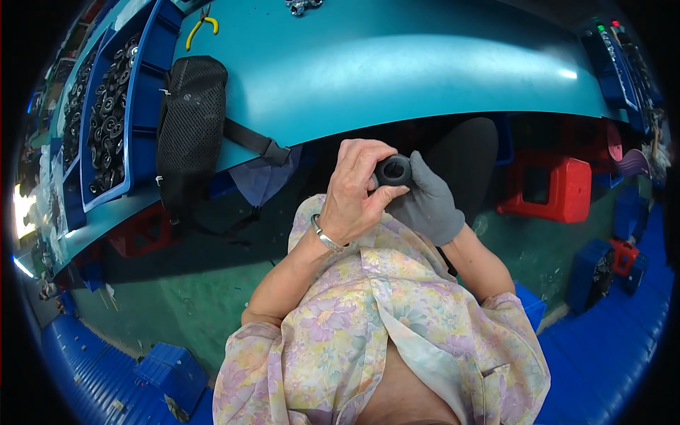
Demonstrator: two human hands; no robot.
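The teal bench (397, 64) lies open across its middle and right (nothing on it there). At left a black bag (190, 127) and blue bins (117, 113) block the way; yellow pliers (201, 28) sit far left. A red crate (549, 185) stands under the bench at right.

Ring (393, 171) btwn both hands, bag (190, 127) on table (397, 64) left.

Matt black rubber ring (393, 171)

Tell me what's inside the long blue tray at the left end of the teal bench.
The blue tray is heaped with small black ring-shaped parts, like the black ring both hands hold. Its floor and lower layers are covered by the pile.
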